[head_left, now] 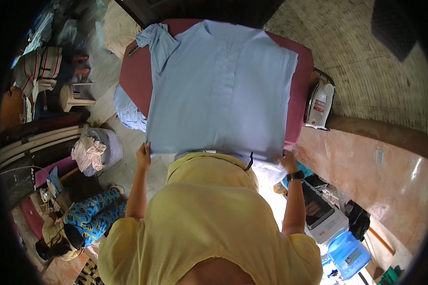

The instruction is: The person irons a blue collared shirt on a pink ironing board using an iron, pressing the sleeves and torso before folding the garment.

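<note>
A light blue shirt [214,85] lies spread out with its collar at the far side and its hem toward me. Its left sleeve is bunched at the far left; the right sleeve cannot be seen spread out. Under it is a maroon-covered table [134,78]. My left hand [144,154] pinches the near left corner of the hem. At the near right corner, my right hand [288,162] grips the hem, with a dark watch on that wrist. Both arms reach forward on either side of my body, which stands close against the table's near edge.
More light blue cloth [128,109] hangs at the table's left. A white bottle [321,102] stands at its right. Further left are a bag with pink cloth [92,154], a stool [73,97] and a seated person [92,213]. A blue water jug [349,256] is at lower right.
</note>
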{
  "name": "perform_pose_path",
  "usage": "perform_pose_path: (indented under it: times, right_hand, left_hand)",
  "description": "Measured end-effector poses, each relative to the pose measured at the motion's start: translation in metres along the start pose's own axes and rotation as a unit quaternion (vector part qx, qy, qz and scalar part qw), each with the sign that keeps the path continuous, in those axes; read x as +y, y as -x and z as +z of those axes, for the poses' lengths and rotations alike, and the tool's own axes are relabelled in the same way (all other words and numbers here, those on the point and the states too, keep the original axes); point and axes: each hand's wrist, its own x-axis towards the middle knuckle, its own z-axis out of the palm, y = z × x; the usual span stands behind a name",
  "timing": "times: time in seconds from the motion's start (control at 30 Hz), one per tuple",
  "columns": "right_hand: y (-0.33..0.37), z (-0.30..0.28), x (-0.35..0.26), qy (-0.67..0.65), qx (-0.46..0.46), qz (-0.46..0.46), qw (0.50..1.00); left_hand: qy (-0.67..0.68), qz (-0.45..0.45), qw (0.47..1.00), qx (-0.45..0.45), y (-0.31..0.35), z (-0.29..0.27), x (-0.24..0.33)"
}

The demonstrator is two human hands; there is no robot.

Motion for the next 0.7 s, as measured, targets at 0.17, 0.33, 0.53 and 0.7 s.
perform_pose_path:
  times: [0.17, 0.33, 0.53, 0.7]
  right_hand:
    - [0.011, 0.013, -0.002, 0.001, -0.207, 0.271, 0.940]
    - [-0.064, -0.036, -0.077, 0.331, -0.003, -0.065, 0.941]
    - [-0.237, -0.106, -0.201, 0.150, 0.363, -0.208, 0.896]
    - [-0.348, -0.120, -0.162, 0.074, 0.228, 0.017, 0.971]
  left_hand:
    - [-0.148, -0.034, 0.988, 0.034, 0.051, 0.027, -0.061]
    - [-0.148, 0.094, 0.962, 0.208, -0.018, 0.032, 0.007]
    - [-0.027, 0.197, 0.938, 0.285, -0.186, 0.012, 0.164]
    - [-0.056, 0.134, 0.951, 0.272, -0.283, 0.033, 0.175]
